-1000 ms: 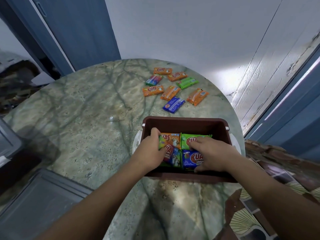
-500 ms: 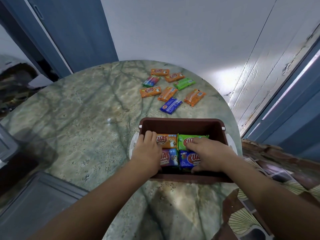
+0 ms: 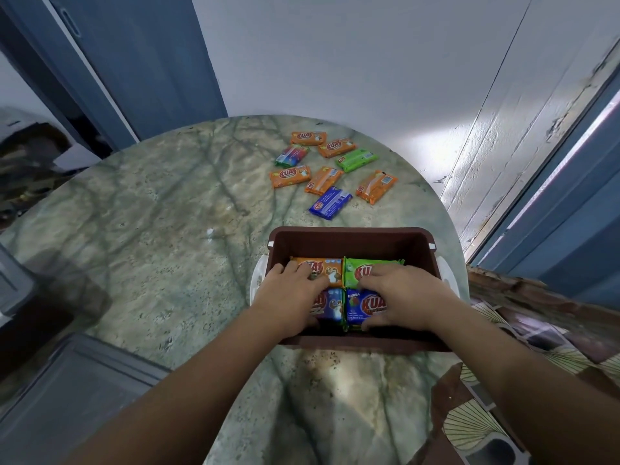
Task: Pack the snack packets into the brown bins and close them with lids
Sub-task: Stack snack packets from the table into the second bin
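A brown bin [image 3: 349, 233] stands on the round marble table [image 3: 151, 229], near its front right. Four snack packets lie flat inside it: orange [image 3: 332, 268], green [image 3: 355, 273], and two blue ones [image 3: 335, 305] [image 3: 360, 303]. My left hand [image 3: 288, 297] rests inside the bin, fingers spread over the orange packet. My right hand [image 3: 406, 297] lies on the green and blue packets, its thumb at the blue packet's near edge. Beyond the bin several loose packets lie on the table, among them a blue one [image 3: 330, 203], a green one [image 3: 356, 159] and orange ones [image 3: 290, 176].
A grey lid-like tray [image 3: 67, 397] sits at the lower left, partly over the table edge, and another grey piece [image 3: 13, 283] is at the left. White clips [image 3: 258, 280] stick out from the bin's sides. A wall and blue doors stand behind; patterned floor [image 3: 469, 427] shows at the right.
My left hand slid from the bin's left wall rightward onto the orange packet. My right hand shifted a little on the green and blue packets. The packets in the bin lie flatter.
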The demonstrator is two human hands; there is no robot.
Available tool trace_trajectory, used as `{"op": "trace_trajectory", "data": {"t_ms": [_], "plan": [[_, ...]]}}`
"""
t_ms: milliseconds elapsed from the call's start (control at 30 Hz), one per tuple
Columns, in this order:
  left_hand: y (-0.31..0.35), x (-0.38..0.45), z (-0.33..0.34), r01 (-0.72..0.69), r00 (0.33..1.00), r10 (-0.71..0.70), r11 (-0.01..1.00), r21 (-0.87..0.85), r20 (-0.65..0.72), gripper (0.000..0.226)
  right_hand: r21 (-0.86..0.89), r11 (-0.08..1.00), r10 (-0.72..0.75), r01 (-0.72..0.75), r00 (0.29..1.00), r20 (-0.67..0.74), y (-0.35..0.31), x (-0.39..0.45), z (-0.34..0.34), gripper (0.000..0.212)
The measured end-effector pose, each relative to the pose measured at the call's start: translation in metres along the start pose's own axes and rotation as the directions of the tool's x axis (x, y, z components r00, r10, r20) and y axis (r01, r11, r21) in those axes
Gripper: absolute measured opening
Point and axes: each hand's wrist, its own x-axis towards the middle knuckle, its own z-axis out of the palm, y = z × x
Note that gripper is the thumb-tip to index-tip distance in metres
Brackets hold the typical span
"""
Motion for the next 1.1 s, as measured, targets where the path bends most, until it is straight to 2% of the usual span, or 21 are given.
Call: {"op": "trace_trajectory", "data": {"t_ms": [33, 100, 167, 200, 267, 300, 367, 400, 467, 533, 600, 833, 1100], "plan": [[0.000, -0.001, 0.000, 0.011, 1.000, -0.012, 0.999, -0.044, -0.019, 0.080, 0.018, 1.000, 0.023, -0.022, 0.998, -0.054, -0.001, -0.002, -0.001, 0.071], [-0.001, -0.004, -0.003, 0.049, 0.990, -0.074, 0.978, -0.202, -0.119, 0.080, 0.053, 0.996, 0.084, -0.072, 0.957, -0.277, 0.001, -0.005, -0.002, 0.057], [-0.006, -0.002, -0.008, 0.099, 0.942, -0.179, 0.956, -0.277, -0.282, 0.066, 0.132, 0.977, 0.214, -0.169, 0.823, -0.526, 0.005, -0.009, -0.001, 0.040], [-0.010, 0.001, -0.011, 0.155, 0.906, -0.244, 0.951, -0.267, -0.346, 0.059, 0.191, 0.954, 0.300, -0.232, 0.741, -0.601, 0.006, -0.010, 0.000, 0.035], [-0.019, 0.010, -0.016, 0.319, 0.843, -0.396, 0.913, -0.255, -0.363, 0.055, 0.308, 0.876, 0.482, -0.373, 0.629, -0.610, 0.008, -0.009, 0.000, 0.043], [-0.023, 0.014, -0.018, 0.391, 0.822, -0.460, 0.885, -0.254, -0.335, 0.058, 0.382, 0.814, 0.580, -0.437, 0.607, -0.543, 0.009, -0.008, 0.000, 0.051], [-0.030, 0.023, -0.019, 0.476, 0.807, -0.539, 0.835, -0.277, -0.240, 0.062, 0.541, 0.649, 0.743, -0.535, 0.599, -0.299, 0.014, -0.003, -0.003, 0.063], [-0.033, 0.027, -0.019, 0.499, 0.807, -0.567, 0.804, -0.322, -0.166, 0.062, 0.597, 0.571, 0.779, -0.564, 0.602, -0.177, 0.017, -0.001, -0.005, 0.062], [-0.037, 0.034, -0.016, 0.518, 0.803, -0.596, 0.702, -0.489, -0.006, 0.048, 0.631, 0.512, 0.787, -0.583, 0.613, -0.073, 0.025, 0.005, -0.006, 0.051], [-0.040, 0.035, -0.010, 0.495, 0.790, -0.613, 0.612, -0.617, 0.025, 0.025, 0.621, 0.530, 0.775, -0.577, 0.628, -0.078, 0.027, 0.008, -0.006, 0.040], [-0.042, 0.037, -0.007, 0.472, 0.787, -0.617, 0.606, -0.641, -0.004, 0.016, 0.611, 0.544, 0.770, -0.575, 0.631, -0.093, 0.030, 0.012, -0.006, 0.033], [-0.046, 0.042, 0.000, 0.454, 0.786, -0.618, 0.606, -0.653, -0.028, 0.012, 0.583, 0.595, 0.737, -0.553, 0.664, -0.123, 0.043, 0.026, -0.006, 0.021], [-0.063, 0.054, 0.000, 0.475, 0.717, -0.696, 0.505, -0.721, -0.015, 0.010, 0.539, 0.666, 0.672, -0.515, 0.729, -0.134, 0.061, 0.075, -0.020, 0.020]]}}
